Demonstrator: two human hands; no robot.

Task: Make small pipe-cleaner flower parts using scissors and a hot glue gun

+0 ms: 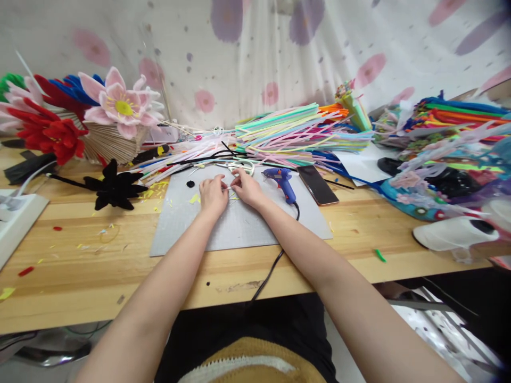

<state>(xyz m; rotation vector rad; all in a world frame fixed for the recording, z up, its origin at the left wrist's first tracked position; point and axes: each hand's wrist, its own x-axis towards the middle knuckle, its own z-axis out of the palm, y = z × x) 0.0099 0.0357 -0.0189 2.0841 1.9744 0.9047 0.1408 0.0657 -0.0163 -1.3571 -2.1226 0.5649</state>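
Over the grey mat [179, 229], my left hand [214, 196] and my right hand [245, 189] meet with fingertips pinched close together. Something small and pale shows between them, too small to name. Thin pale strips [235, 197] lie beneath my right fingers. Scissors [243, 167] lie just behind the hands. To the right, a blue glue gun [281, 181] rests on the mat, its black cord running over the front edge. A round black piece [190, 184] and a yellow scrap [194, 199] lie left of my left hand.
A phone [318, 184] lies right of the glue gun. Bundled pipe cleaners [287, 127] fill the back. At left are a black fuzzy flower [114, 186], pink flower [122, 103], red flower [50, 130] and power strip [19, 218]. A white roll [447, 233] lies at right.
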